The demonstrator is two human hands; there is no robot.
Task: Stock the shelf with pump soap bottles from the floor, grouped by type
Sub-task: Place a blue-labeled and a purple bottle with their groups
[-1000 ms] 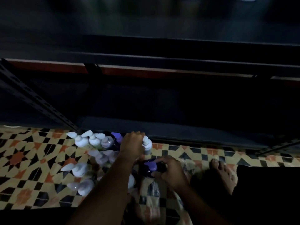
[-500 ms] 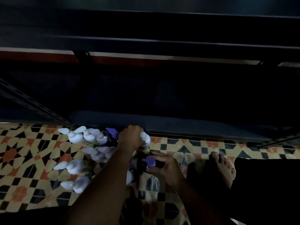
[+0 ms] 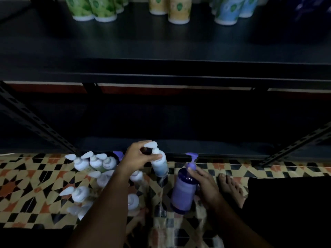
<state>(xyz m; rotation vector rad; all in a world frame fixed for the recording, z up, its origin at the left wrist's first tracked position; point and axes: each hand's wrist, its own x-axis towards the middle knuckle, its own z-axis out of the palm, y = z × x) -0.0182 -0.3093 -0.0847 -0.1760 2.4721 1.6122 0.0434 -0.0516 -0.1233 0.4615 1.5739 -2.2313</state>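
The left hand [image 3: 138,156] pinches the neck of a blue bottle [image 3: 160,165] just under its white pump, fingers curled round it, and holds it upright and clear of the tiled floor [image 3: 26,178]. The right hand [image 3: 204,183] grips a purple bottle [image 3: 183,192] from its right side, fingers wrapped round the shoulder below the purple pump; the bottle tilts a little to the left, and whether its base touches the floor cannot be told through the blur. The two bottles are near each other but apart.

To the left of the left arm a cluster of white-pump bottles [image 3: 84,162] stands on the floor, tight together, with one purple pump [image 3: 118,154] showing at its far edge beside the hand. A bare foot [image 3: 231,187] rests on the tiles just right of the right hand.

Beyond the floor the dark shelf [image 3: 161,68] rises in tiers. On its upper board stand grouped bottles: green ones [image 3: 95,9] at the left, yellow ones [image 3: 172,9] in the middle, light blue ones [image 3: 231,11] to the right, and a dark blue shape at the far right, too dim to make out
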